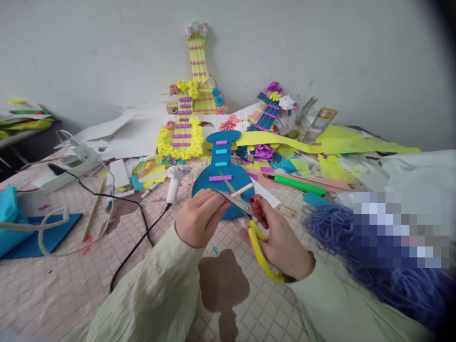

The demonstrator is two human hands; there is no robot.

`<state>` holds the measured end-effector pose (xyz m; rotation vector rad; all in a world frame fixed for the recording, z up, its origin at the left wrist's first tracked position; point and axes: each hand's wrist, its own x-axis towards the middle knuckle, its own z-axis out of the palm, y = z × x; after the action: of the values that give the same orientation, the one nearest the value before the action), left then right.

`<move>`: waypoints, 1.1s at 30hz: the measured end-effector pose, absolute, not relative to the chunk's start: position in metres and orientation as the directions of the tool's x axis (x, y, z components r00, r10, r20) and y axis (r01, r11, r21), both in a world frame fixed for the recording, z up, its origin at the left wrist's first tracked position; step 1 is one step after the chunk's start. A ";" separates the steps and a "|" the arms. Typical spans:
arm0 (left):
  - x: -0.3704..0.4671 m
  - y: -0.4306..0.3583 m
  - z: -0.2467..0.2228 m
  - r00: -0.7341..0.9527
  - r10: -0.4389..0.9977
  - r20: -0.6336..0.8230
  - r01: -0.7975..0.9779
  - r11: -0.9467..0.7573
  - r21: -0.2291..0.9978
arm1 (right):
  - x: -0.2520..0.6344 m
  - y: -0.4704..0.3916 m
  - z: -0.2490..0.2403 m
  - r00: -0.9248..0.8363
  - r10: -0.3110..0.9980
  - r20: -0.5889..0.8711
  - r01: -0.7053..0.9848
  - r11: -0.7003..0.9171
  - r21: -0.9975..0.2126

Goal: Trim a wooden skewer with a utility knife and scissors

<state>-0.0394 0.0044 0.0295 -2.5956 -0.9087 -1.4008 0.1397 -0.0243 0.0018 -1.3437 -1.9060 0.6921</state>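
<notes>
My left hand (202, 216) is closed in a pinch, with a short pale stick (242, 189) jutting out to its right. Yellow-handled scissors (257, 247) are in my right hand (285, 237), their blades spread around the stick near my left fingertips. Just behind and beneath both hands lies a blue guitar-shaped cutout (203, 179) with purple and light-blue strips across its neck and body. My hands hide part of its lower body. To the left of it, a white glue gun (174, 183) stands on the table with a black cord.
Finished flower-trimmed paper guitars, a yellow one (182, 137) and a blue one (263, 114), lean at the back. Blue-purple yarn (331, 232) lies on the right, near a green marker-like tool (299, 185). A power strip (59, 175) and cords (142, 213) spread across the left.
</notes>
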 end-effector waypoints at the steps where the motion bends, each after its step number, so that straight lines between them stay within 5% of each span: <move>1: -0.039 0.004 0.029 0.408 0.475 0.780 0.524 -0.821 0.226 | 0.140 -0.024 0.002 -0.226 0.944 0.240 0.564 0.328 -0.758; 33: -0.040 0.011 0.030 0.525 0.436 0.731 0.540 -0.834 0.110 | 0.140 -0.025 0.005 -0.286 0.938 0.198 0.601 0.336 -0.725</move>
<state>-0.0397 0.0107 0.0298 -2.6278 -0.8459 -1.2037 0.1398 -0.0245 0.0049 -1.3430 -1.9919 0.7101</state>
